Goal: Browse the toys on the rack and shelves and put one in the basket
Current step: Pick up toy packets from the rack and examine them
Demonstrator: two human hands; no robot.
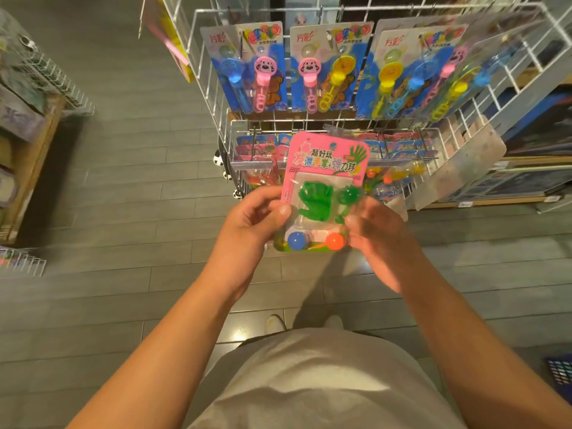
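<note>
I hold a pink blister card toy pack (pixel 325 168) upright in front of a white wire rack (pixel 216 97). Inside the pack are a green sticky hand, a blue ball and an orange ball. My left hand (pixel 250 224) grips the pack's left edge with its thumb on the front. On the opposite edge, my right hand (pixel 376 233) pinches the pack low down. Bubble wand card packs (pixel 250 66) hang on the rack's upper row. A dark blue basket corner (pixel 560 371) shows at the lower right edge.
More toy packs (pixel 257 147) hang on the rack's lower row behind the held card. A wooden shelf with wire bins (pixel 46 78) stands at the left. Shelves with boxes (pixel 532 184) run along the right. Grey plank floor lies between them, with my shoes (pixel 275 323) below.
</note>
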